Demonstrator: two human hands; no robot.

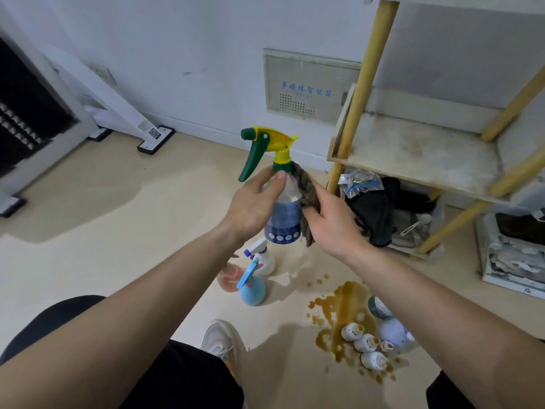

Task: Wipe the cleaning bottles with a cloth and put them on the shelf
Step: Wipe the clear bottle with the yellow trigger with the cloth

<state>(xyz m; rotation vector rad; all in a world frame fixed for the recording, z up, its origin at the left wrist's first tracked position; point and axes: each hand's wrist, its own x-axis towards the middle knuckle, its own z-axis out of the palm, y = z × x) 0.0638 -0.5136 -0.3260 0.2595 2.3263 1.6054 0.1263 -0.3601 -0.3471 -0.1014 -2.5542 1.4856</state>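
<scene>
What lies about me on the beige floor (118,231)
A brown liquid spill (348,305) spreads near my white sneaker (221,338); a grey metal wall panel (306,87) bears blue lettering.

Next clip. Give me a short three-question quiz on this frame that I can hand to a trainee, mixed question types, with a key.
1. Which hand presses the cloth against the spray bottle?
A. left hand
B. right hand
C. neither
2. True or false: a brown spill lies on the floor around the small white bottles.
3. Fill in: the held spray bottle's trigger is coloured ____.

Key: 1 B; 2 true; 3 green.
</scene>
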